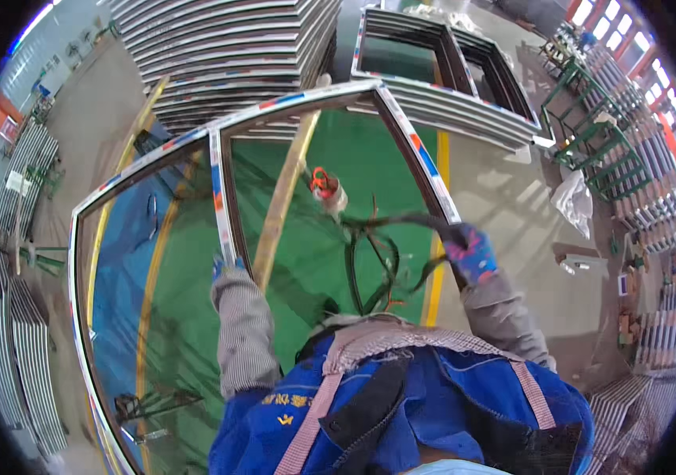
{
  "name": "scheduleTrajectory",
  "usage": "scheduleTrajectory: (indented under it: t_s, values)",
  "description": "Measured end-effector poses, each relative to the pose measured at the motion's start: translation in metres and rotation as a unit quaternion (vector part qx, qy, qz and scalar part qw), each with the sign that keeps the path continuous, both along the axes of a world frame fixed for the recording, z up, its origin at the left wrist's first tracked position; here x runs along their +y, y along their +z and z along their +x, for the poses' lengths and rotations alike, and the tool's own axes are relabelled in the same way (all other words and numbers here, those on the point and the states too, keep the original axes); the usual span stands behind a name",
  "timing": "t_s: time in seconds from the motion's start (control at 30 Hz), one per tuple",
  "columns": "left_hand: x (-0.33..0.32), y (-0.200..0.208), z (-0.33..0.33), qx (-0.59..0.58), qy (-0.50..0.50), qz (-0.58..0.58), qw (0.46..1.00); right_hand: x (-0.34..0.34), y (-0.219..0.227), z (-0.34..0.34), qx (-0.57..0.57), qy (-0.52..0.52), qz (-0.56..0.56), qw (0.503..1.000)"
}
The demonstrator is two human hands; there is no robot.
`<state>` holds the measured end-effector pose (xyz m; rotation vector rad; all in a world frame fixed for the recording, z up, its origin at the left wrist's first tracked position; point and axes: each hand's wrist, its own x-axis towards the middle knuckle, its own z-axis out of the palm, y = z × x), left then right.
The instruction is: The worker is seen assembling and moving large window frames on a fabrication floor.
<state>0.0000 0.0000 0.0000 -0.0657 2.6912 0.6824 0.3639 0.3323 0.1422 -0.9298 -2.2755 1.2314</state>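
Observation:
A large window frame point(218, 182) with dark inner profiles and patterned protective tape stands tilted in front of me. A middle bar divides it into two openings. My left hand point(229, 266), in a blue glove, grips the lower end of that middle bar; the sleeve partly hides its fingers. On the frame's right side bar is my right hand point(469, 252), in a blue and pink glove, closed around it and slightly blurred. Dark rubbery strips point(385, 222) loop beside the right hand, through the right opening; whether the hand also holds them I cannot tell.
Stacked frames point(227, 47) rise behind, and more frames point(449, 63) lie at the back right. A yellow wooden beam point(286, 198) runs behind the frame. Green metal racks point(591, 127) and crumpled plastic point(574, 202) are at right. Profile stacks point(13, 340) line the left side.

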Motion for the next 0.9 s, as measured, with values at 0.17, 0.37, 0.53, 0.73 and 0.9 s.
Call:
scheduleTrajectory:
  t_s: [0.17,0.37,0.53,0.73,0.9]
  values:
    - [0.054,0.056,0.063,0.472,-0.201,-0.064,0.856,-0.004,0.107,0.048,0.043,0.014,0.052,0.998]
    - [0.184,0.072,0.137,0.280,-0.430,0.580,0.633,-0.013,0.182,0.068,0.114,0.075,0.074,0.988]
    - [0.208,0.152,0.215,0.183,-0.559,0.533,0.609,0.003,0.197,0.074,0.183,0.189,-0.117,0.958]
    - [0.163,0.205,0.242,-0.233,-0.336,0.630,0.660,0.026,0.186,0.072,0.319,0.115,-0.184,0.922]
    - [0.144,0.225,0.232,-0.246,-0.338,0.621,0.663,0.029,0.187,0.069,0.290,0.109,-0.208,0.928]
